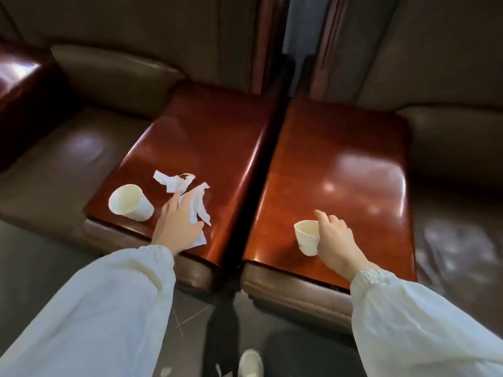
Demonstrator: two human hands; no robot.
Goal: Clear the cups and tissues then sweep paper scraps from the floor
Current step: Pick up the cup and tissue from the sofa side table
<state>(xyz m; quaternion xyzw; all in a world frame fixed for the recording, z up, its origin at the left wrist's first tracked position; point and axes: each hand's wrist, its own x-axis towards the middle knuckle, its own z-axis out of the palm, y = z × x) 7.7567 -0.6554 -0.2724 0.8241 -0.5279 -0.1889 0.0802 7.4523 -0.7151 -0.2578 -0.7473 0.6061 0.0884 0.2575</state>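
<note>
**Two cups, two tissues, two hands at work**

Two glossy red-brown tabletops sit either side of a dark gap (254,186). On the left tabletop (212,131), well left of the gap, one white paper cup (130,202) lies on its side, mouth facing the camera. Nearer the gap lie what look like two crumpled tissues, though the blur makes the count unsure: a stained tissue (174,182) and a long tissue (198,205).

The left hand (177,227) rests on the long tissue, fingers straight and spread.

Right of the gap, on the right tabletop (340,159), the second cup (306,236) tilts off upright. The right hand (336,240) grips its side, forefinger raised over the rim. A small dark mark on this cup is too small to read.

Below the gap, a few white scraps (165,371) lie on the floor (40,254) beside one pale shoe (250,363).
</note>
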